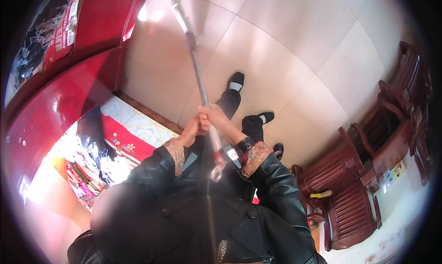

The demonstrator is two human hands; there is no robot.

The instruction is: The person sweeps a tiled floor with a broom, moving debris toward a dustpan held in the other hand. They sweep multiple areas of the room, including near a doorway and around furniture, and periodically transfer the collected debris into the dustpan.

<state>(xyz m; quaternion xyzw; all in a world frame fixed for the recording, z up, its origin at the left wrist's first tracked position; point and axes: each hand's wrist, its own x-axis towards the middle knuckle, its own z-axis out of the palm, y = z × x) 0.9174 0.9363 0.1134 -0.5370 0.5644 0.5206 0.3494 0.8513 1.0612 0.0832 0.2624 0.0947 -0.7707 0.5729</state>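
Observation:
A long thin grey pole (199,73) slants up and away from my body toward the floor. At its far end is a narrow whitish head (180,13), whose exact kind I cannot make out. The near end has a pinkish-white grip with a red part and a hanging ring (216,174) close to my jacket. My right hand (217,118) is wrapped round the pole at the top of the grip. Just to its left, my left hand (189,131) is closed at the same spot, its fingers partly hidden by the right hand and the pole.
Pale tiles cover the floor (294,48). Dark red wooden chairs (352,213) line the right side, one with a yellow item (321,194) on it. A glossy red cabinet (69,91) stands left, near a red mat (125,137) and a bright heap of colourful cloth-like things (85,176).

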